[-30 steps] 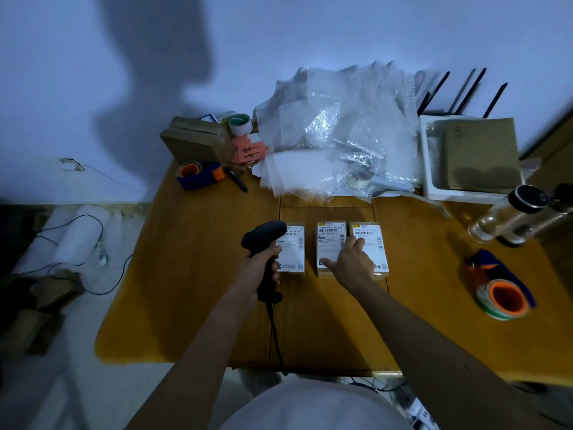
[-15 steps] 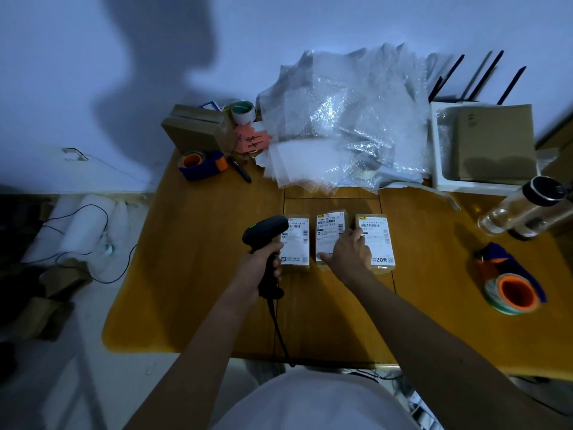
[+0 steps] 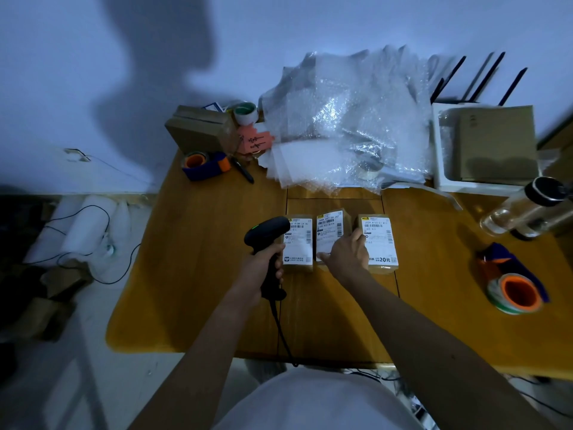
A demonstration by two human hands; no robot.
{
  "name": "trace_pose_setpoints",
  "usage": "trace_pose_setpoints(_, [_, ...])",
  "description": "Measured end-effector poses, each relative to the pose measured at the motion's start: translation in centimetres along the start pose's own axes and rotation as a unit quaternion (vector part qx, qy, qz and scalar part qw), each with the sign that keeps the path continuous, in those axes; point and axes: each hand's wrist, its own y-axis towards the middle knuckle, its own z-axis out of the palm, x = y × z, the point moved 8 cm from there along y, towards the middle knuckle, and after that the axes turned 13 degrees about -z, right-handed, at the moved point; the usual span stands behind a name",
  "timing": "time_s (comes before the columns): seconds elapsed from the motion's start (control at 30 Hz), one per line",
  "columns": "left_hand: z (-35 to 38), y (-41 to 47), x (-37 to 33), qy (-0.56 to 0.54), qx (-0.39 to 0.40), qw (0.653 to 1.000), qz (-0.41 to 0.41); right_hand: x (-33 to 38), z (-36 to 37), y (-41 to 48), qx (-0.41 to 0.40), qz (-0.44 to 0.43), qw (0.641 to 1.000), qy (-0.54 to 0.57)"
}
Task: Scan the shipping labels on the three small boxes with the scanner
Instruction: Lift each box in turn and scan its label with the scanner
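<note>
Three small brown boxes with white shipping labels lie side by side on the wooden table point(image 3: 201, 274). The left box point(image 3: 297, 243) lies flat, and so does the right box point(image 3: 379, 240). The middle box point(image 3: 330, 232) is tilted, its far end raised, with my right hand point(image 3: 345, 256) gripping its near end. My left hand point(image 3: 263, 271) holds the black corded scanner point(image 3: 266, 234) by its handle, its head just left of the left box and partly over that box's corner.
A heap of bubble wrap point(image 3: 347, 125) covers the back of the table. A white tray point(image 3: 438, 144) with cardboard stands back right, a clear bottle point(image 3: 524, 209) near it. Tape dispensers sit at the right point(image 3: 516, 290) and back left point(image 3: 204, 164); a cardboard box point(image 3: 198, 130) behind.
My right hand has closed on the middle box and tipped its far end up. The scanner hand has stayed beside the left box.
</note>
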Motion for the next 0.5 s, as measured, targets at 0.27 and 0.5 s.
trace_pose_setpoints(0.27, [-0.13,-0.47,-0.17,0.016,-0.009,1.0,0.001,0.97,-0.42,-0.53,-0.01,0.002,1.0,0.001])
trace_pose_setpoints(0.5, [-0.23,-0.97,-0.16,0.009,-0.012,1.0,0.002,0.55,0.44,-0.15,0.006,0.025,0.998,0.061])
